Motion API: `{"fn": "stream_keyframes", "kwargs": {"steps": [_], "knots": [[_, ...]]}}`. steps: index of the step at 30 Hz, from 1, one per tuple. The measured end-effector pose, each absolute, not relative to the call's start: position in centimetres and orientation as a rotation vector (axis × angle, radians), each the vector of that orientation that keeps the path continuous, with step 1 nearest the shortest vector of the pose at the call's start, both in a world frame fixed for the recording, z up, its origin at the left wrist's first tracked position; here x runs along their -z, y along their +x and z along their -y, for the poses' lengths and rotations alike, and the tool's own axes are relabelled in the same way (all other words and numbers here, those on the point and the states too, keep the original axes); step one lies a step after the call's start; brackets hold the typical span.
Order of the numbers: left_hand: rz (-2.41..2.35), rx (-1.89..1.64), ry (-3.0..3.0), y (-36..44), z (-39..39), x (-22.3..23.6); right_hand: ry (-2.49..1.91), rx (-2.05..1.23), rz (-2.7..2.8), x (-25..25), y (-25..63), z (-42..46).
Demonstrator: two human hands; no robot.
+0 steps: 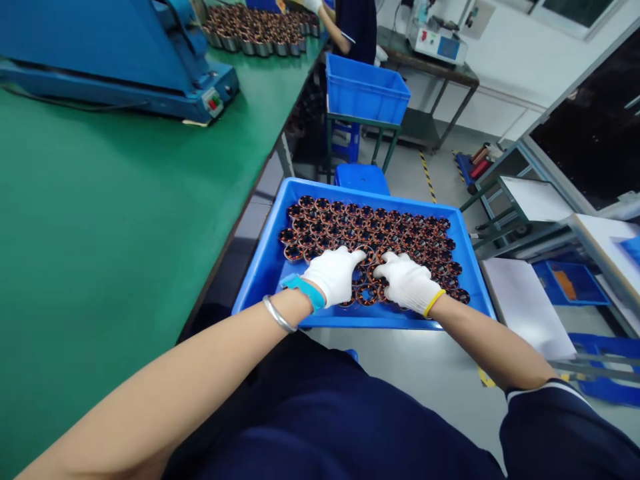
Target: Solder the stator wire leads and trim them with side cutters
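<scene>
Rows of round motor stators [365,233] with copper windings fill much of a shallow blue bin [265,267]. My left hand [333,275], in a white glove with a teal band at the wrist, reaches into the bin's near side, its fingers bent down around stators. Opposite it, my right hand [407,281], in a white glove with a yellow cuff, is also curled over stators. One stator [365,256] lies between the two hands, against my left fingertips. The undersides of both hands are hidden, so the exact number gripped is unclear.
A green worktable [100,220] runs along the left, carrying a blue machine [115,60] and many more stators [260,30]. A co-worker [355,27] stands at the far end. Beyond my bin are a deep blue crate [367,90] on a stand and a blue stool [361,179].
</scene>
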State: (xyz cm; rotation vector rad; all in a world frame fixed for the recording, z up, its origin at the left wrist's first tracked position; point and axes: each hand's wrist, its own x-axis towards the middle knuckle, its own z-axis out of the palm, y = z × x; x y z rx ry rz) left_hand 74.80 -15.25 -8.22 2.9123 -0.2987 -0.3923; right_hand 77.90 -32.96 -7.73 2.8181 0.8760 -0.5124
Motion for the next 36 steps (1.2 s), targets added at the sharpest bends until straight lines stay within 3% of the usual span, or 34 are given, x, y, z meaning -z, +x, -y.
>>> {"fn": "stream_keyframes", "kwargs": {"steps": [9, 16, 22, 28, 33, 36], "knots": [[-0.101, 0.098, 2.960, 71.2, 6.2, 1.9, 2.679, 0.269, -1.252, 2.0, 80.1, 22.3], [-0.889, -0.023, 2.902, 57.3, -5.0, -1.3, 2.274, 0.028, -1.976, -0.6, 73.4, 4.0], [-1.415, 0.167, 2.652, 42.8, -9.4, 1.9, 1.746, 0.165, -2.390, 1.7, 60.6, -7.0], [-1.606, 0.323, 2.481, 33.4, -11.8, 4.5, 1.489, 0.225, -2.544, 3.0, 50.5, -11.6], [-1.686, 0.306, 2.450, 27.0, -12.3, 2.8, 1.308, 0.425, -2.802, 1.3, 49.6, -13.0], [-1.864, -0.032, 2.486, 25.7, -10.6, 1.4, 1.528, 0.683, -3.074, 1.3, 52.6, -13.5]]}}
